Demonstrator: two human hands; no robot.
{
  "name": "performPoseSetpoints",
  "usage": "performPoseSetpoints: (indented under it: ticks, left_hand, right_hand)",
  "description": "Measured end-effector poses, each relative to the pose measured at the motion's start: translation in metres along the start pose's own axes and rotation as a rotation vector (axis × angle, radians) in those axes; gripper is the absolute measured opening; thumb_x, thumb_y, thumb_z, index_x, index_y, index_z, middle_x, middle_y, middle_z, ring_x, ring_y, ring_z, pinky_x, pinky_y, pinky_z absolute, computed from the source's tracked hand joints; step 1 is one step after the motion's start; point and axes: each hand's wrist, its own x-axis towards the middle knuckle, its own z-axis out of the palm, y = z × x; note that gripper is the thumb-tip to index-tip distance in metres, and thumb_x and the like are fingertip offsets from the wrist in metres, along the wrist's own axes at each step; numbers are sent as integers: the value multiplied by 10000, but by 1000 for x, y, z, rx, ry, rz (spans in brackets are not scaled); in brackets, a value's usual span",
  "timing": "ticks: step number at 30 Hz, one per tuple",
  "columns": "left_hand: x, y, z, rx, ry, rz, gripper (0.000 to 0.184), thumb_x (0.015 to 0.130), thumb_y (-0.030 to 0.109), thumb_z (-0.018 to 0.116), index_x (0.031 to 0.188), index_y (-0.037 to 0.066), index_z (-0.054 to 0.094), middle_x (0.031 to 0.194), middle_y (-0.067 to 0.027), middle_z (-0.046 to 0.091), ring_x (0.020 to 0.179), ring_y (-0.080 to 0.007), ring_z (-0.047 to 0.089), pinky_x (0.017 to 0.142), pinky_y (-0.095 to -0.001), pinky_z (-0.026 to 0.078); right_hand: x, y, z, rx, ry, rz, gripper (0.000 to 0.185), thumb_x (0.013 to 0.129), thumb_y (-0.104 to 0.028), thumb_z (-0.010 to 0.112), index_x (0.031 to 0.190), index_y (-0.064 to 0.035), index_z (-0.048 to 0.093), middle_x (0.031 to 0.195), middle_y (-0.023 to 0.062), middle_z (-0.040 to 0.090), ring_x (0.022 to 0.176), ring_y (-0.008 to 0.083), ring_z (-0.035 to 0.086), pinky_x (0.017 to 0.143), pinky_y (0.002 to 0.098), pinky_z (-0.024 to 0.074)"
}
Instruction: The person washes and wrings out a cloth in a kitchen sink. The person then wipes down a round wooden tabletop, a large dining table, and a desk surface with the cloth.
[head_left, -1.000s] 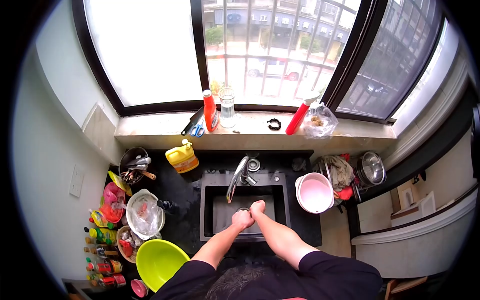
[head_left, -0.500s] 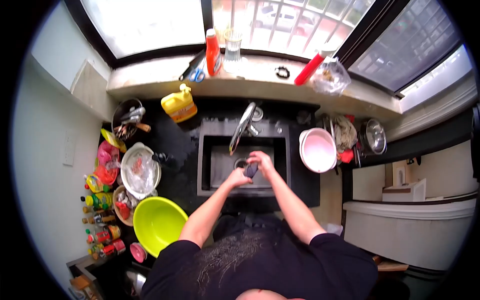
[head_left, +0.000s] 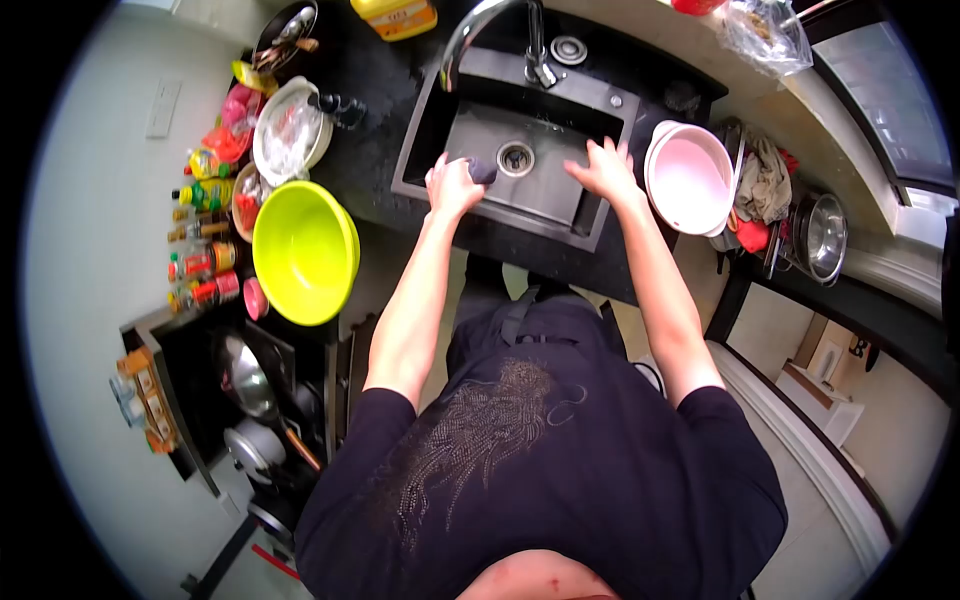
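Note:
My left hand [head_left: 454,186] is closed over the near left part of the dark sink [head_left: 425,192]. A small dark grey-purple wad [head_left: 482,170], perhaps a bunched cloth, sticks out of it toward the drain [head_left: 516,158]. My right hand [head_left: 606,172] is apart from it, at the sink's right side, fingers spread and nothing in them. Above the sink's back edge the chrome faucet [head_left: 487,18] curves to the left.
Right of the sink stands a pink basin [head_left: 690,180]. A lime-green basin [head_left: 305,255] and a white basin [head_left: 318,150] with plastic bags are on the left. Bottles [head_left: 205,260] line the left wall, and a pan [head_left: 243,375] sits at lower left.
My hands have parted: the left went left with the dark wad, the right let go and moved right, its fingers spreading. My view has tilted down and turned.

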Motion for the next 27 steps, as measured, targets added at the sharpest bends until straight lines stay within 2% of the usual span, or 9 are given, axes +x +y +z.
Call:
performPoseSetpoints:
  ticks: [1,3,12,16,19,20,22,24,27]
  left_hand:
    - [-19,3,-1,-394,-125,-111,450,698,278,798,1050,25,678,1101,-192,663,996,-243,661,841,-343,501]
    - [-57,12,-14,-621,-69,-311,445,687,226,812,1054,16,677,1086,-162,680,1022,-254,661,888,-355,488]
    - [-214,11,-204,-705,575,96,658,605,92,849,1201,0,586,1101,-119,658,1005,-187,630,935,-309,463]
    - [-395,11,-260,-1461,672,-50,754,594,140,858,1269,22,544,1206,-129,621,1068,-181,589,930,-303,444]
    - [-544,-15,-178,-1610,840,358,559,692,272,809,1160,77,572,1224,-169,604,1131,-323,559,982,-454,410]
    - [-597,-26,-130,-1649,921,403,502,725,316,793,1123,96,582,1230,-183,599,1153,-370,550,999,-504,398]
    - [-708,-42,-5,-1910,1189,-176,431,794,365,732,1114,106,603,1242,-209,591,1173,-398,547,1058,-535,355]
    - [-829,-37,167,-1559,964,-1430,435,802,318,695,1138,54,612,1196,-202,608,1096,-323,585,998,-455,402]
    - [-1003,144,354,-1789,414,-1946,305,820,196,654,1059,8,643,1049,-153,660,904,-252,633,837,-417,478]
  right_hand:
    - [-15,1,5,-512,168,-239,517,901,-333,573,1357,-101,493,1488,192,344,1371,412,299,1091,479,311]
    - [-13,-1,-4,-53,162,-235,518,859,-321,616,1326,-117,526,1486,214,319,1385,415,266,1108,472,291]
    - [-100,-110,-101,378,-87,-315,450,940,-257,563,1325,-26,537,1327,101,562,1256,193,493,1081,321,322]
    - [-125,-116,-112,812,-456,-615,561,956,-289,471,1434,-17,365,1394,256,442,1348,404,359,1134,481,254]
    - [-115,-93,-67,1460,-954,-792,584,963,-371,446,1452,-64,351,1439,235,398,1368,518,243,1128,566,198]
    - [-103,-86,-44,1089,-558,-465,581,949,-375,469,1451,-101,364,1444,218,396,1365,507,251,1125,557,208]
    - [-87,-60,10,370,-241,13,547,930,-358,514,1421,-137,419,1438,190,405,1354,448,286,1111,508,245]
    - [-75,-10,63,-254,-174,-367,484,918,-315,559,1365,-137,503,1416,170,428,1337,352,342,1087,429,299]
    - [-142,-41,125,50,-440,-224,469,913,-316,590,1310,-70,558,1357,173,496,1287,299,428,1078,367,319]
